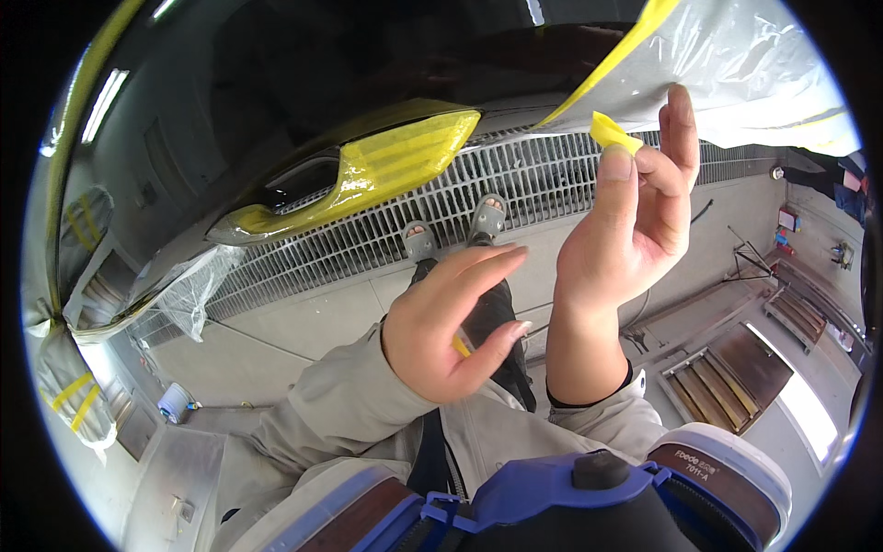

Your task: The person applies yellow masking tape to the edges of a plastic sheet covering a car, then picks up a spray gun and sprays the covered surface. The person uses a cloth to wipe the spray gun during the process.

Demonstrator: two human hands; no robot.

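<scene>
My right hand point(630, 202) is raised, pinching a short yellow piece of masking tape point(611, 134) between thumb and index finger; its other fingers are half bent. The tape's free end points up and left. Lower and to the left, my left hand point(451, 324) has its fingers and thumb apart. A bit of yellow shows by its thumb; I cannot tell what it belongs to. Beyond both hands is a glossy black car door point(276, 83). Its handle point(368, 170) is covered in overlapping yellow masking tape, smooth along the grip.
Clear plastic film point(736, 69) edged with a yellow tape strip point(607, 64) covers the upper right bodywork. Below runs a metal floor grating point(543, 179), with my sandalled feet point(492, 213) on it. A blue respirator point(552, 488) fills the lower edge. A white bucket point(175, 402) stands far left.
</scene>
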